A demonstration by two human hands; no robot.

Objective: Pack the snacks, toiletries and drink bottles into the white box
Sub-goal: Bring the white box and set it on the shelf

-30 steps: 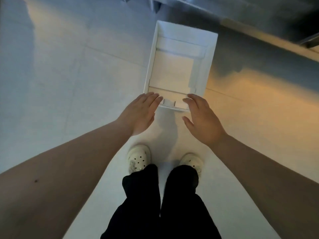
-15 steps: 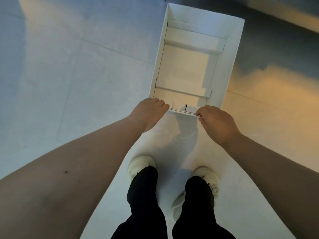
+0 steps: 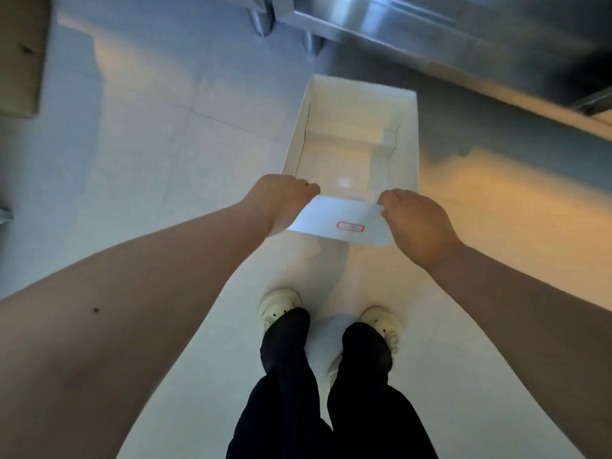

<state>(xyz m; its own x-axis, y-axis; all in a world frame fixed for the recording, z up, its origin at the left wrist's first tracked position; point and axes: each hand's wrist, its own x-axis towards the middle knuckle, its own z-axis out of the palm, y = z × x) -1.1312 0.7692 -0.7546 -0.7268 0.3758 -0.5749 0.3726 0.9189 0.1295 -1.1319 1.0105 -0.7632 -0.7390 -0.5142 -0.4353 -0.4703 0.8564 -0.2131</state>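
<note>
the only marking is a red rounded rectangle (image 3: 350,226) printed on the near flap (image 3: 331,215) of the white box (image 3: 405,144); whatever sits inside that outline is too blurred to read. the left hand (image 3: 284,200) and right hand (image 3: 414,220) each grip one end of this flap, fingers curled over its top edge and clamped on it. the box stands open-topped just ahead of the person's cream shoes (image 3: 278,303), perhaps tipped up at the near end. the floor (image 3: 165,144) is pale, glossy tile with warm light on the right. steel legs (image 3: 261,21) of a metal unit stand beyond the box, and brown cardboard (image 3: 20,54) lies far left.
</note>
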